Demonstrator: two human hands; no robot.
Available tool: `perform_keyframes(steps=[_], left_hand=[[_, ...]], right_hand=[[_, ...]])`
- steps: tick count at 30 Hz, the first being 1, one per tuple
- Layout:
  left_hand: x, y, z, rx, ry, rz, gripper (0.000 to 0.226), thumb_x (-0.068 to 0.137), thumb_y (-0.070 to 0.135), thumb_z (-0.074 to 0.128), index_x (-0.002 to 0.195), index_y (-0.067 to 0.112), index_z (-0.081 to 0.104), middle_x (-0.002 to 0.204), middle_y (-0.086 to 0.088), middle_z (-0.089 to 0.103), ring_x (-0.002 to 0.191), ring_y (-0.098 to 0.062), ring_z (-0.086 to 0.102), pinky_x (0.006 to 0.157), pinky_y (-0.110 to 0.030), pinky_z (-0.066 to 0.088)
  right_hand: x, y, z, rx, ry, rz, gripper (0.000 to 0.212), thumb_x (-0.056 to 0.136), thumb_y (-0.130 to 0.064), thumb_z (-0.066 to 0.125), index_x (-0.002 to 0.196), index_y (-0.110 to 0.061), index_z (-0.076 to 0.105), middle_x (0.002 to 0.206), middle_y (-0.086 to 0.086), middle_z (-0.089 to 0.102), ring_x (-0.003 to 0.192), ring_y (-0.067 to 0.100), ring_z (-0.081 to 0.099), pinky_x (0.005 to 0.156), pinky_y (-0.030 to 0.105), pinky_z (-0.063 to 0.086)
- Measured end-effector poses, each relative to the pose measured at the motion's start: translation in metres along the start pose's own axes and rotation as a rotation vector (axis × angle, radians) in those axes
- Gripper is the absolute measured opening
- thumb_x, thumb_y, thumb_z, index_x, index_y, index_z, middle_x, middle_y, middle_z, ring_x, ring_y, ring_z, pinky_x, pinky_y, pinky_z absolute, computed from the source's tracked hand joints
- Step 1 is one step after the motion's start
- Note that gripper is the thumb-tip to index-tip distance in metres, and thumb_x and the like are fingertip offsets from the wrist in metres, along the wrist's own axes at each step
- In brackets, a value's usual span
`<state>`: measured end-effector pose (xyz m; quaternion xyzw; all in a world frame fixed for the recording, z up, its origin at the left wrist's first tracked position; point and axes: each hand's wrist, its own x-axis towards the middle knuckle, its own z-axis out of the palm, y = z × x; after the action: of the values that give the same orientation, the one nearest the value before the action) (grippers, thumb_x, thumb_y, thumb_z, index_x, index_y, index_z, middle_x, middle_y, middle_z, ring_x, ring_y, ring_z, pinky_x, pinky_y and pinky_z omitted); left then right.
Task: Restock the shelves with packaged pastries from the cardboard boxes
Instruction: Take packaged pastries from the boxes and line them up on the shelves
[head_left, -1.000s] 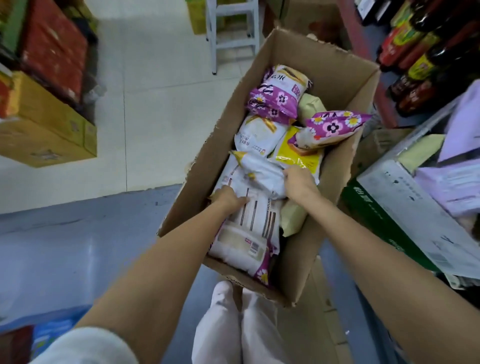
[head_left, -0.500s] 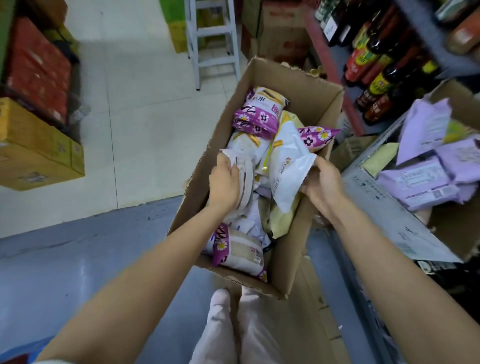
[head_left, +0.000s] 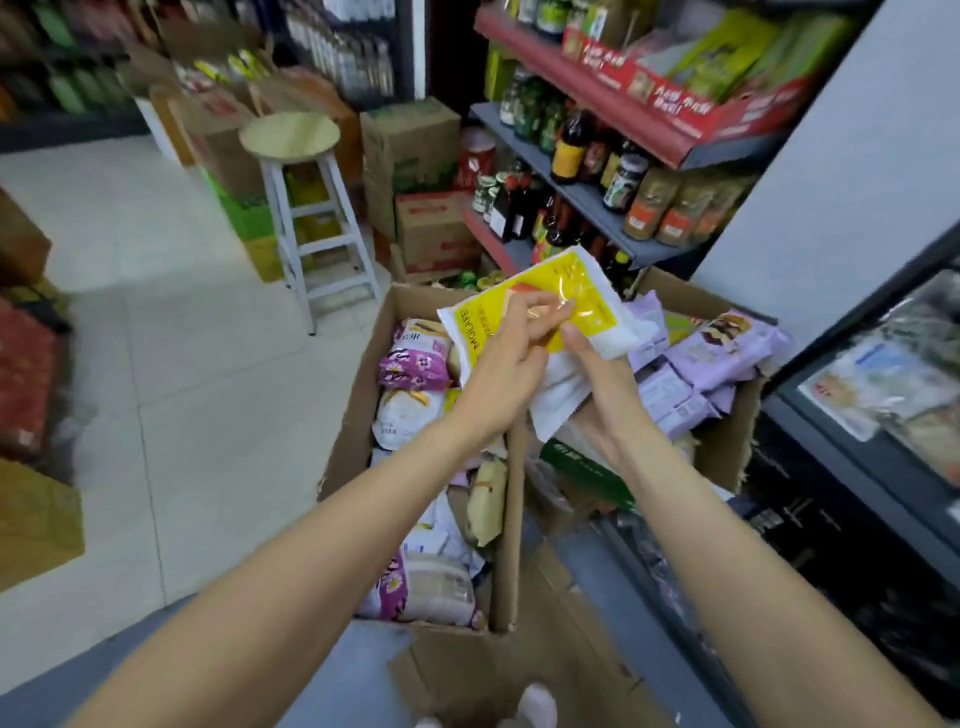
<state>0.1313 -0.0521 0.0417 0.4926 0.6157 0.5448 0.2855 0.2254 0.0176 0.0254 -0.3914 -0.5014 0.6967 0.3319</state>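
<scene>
left hand (head_left: 506, 376): my fingers curl round the yellow pack (head_left: 540, 304), held above the box (head_left: 511, 519)
right hand (head_left: 597, 382): fingers pinch the pack's lower edge
box: more pastries (head_left: 413, 361) inside
shelf (head_left: 582, 195): bottles, right

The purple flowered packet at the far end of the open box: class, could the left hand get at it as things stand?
Probably not at once. The purple flowered packet lies uncovered on top, but the left hand grips the yellow packet, together with the right hand.
</scene>
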Motion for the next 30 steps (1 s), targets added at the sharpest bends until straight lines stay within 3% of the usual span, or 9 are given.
perform_keyframes(steps=[4,6,10,15,18,22,24,27,30], left_hand=[[0.028,0.052,0.043,0.090,-0.204,0.058,0.056,0.090,-0.013,0.036,0.142,0.007,0.024,0.139,-0.011,0.050,0.124,-0.013,0.049,0.095,-0.004,0.039],[0.037,0.075,0.072,0.208,-0.249,0.135,0.064,0.088,-0.009,0.045,0.146,0.004,0.022,0.139,-0.013,0.048,0.127,-0.017,0.046,0.095,-0.011,0.038],[0.053,0.121,0.141,0.503,-0.223,0.143,0.105,0.068,0.042,0.080,0.148,0.010,0.021,0.152,-0.010,0.030,0.142,-0.027,0.025,0.116,-0.034,0.022],[0.041,0.195,0.260,0.336,-0.431,-0.006,0.088,0.056,0.061,0.080,0.123,0.014,0.048,0.113,0.001,0.060,0.105,-0.019,0.058,0.088,-0.031,0.047],[0.022,0.232,0.349,0.109,-0.421,-0.037,0.108,0.036,0.077,0.072,0.122,0.015,0.052,0.117,-0.003,0.065,0.105,-0.020,0.063,0.094,-0.040,0.051],[-0.007,0.286,0.458,-0.126,-0.471,-0.050,0.069,0.059,0.059,0.078,0.108,0.014,0.058,0.107,-0.004,0.068,0.092,-0.017,0.066,0.087,-0.035,0.054],[-0.014,0.313,0.510,-0.193,-0.463,-0.099,0.085,0.049,0.069,0.075,0.110,0.012,0.060,0.108,-0.005,0.068,0.092,-0.019,0.067,0.087,-0.036,0.054],[-0.018,0.335,0.563,-0.237,-0.439,-0.201,0.112,0.039,0.080,0.068,0.123,0.008,0.053,0.114,-0.008,0.065,0.101,-0.027,0.064,0.094,-0.044,0.051],[-0.030,0.354,0.615,-0.245,-0.522,-0.211,0.093,0.059,0.073,0.069,0.120,0.004,0.052,0.111,-0.009,0.065,0.101,-0.028,0.063,0.095,-0.043,0.050]], right_hand=[[-0.019,-0.048,-0.053,0.062,0.294,-0.079,0.014,0.074,-0.026,0.075,0.082,-0.020,0.065,0.090,-0.002,0.067,0.086,0.014,0.062,0.078,0.031,0.047],[-0.035,-0.068,-0.088,0.033,0.406,-0.087,0.024,0.067,-0.029,0.076,0.082,-0.019,0.062,0.086,0.002,0.064,0.082,0.018,0.060,0.072,0.031,0.046],[-0.081,-0.106,-0.176,0.060,0.441,-0.131,0.017,0.076,-0.026,0.073,0.080,-0.017,0.059,0.075,-0.001,0.060,0.071,0.015,0.058,0.066,0.028,0.045],[-0.162,-0.157,-0.308,0.164,0.285,-0.250,0.056,0.062,-0.039,0.082,0.107,-0.010,0.065,0.101,0.006,0.074,0.093,0.020,0.071,0.085,0.036,0.057],[-0.217,-0.186,-0.386,0.185,0.312,-0.316,0.047,0.073,-0.022,0.069,0.117,-0.011,0.058,0.100,0.001,0.074,0.083,0.012,0.072,0.067,0.029,0.059],[-0.279,-0.216,-0.488,0.172,0.340,-0.421,0.085,0.065,-0.035,0.082,0.137,-0.012,0.043,0.130,0.010,0.060,0.111,0.025,0.062,0.093,0.040,0.051],[-0.309,-0.231,-0.532,0.221,0.327,-0.471,0.096,0.056,-0.042,0.088,0.135,-0.012,0.044,0.127,0.005,0.062,0.109,0.019,0.062,0.092,0.034,0.050],[-0.329,-0.246,-0.561,0.156,0.405,-0.492,0.068,0.068,-0.031,0.079,0.127,-0.021,0.046,0.110,-0.007,0.065,0.088,0.003,0.065,0.070,0.019,0.052],[-0.342,-0.259,-0.598,0.096,0.601,-0.558,0.045,0.087,-0.022,0.065,0.130,-0.020,0.049,0.117,-0.007,0.065,0.093,0.001,0.066,0.066,0.015,0.052]])
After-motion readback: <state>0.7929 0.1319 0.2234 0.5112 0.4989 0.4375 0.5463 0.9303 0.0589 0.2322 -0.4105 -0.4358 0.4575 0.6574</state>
